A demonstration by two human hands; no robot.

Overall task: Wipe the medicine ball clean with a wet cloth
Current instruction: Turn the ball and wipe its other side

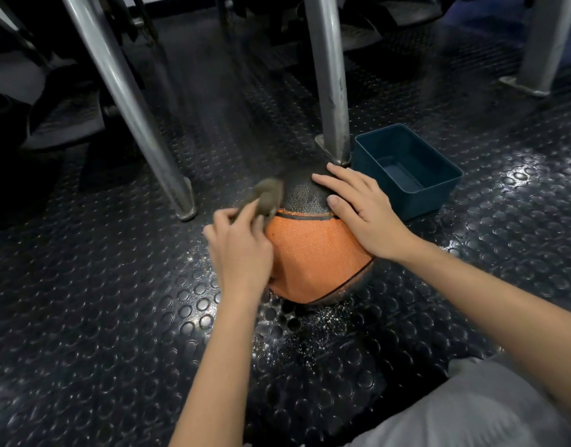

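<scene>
The medicine ball (313, 250) sits on the studded floor (100, 301), near a blue tub (406, 169) at right. It looks heavy and grippy. The right hand (358, 211) steadies its top, fingers spread flat; the left hand (239, 250) pinches the cloth (269, 195) at its far left.
</scene>
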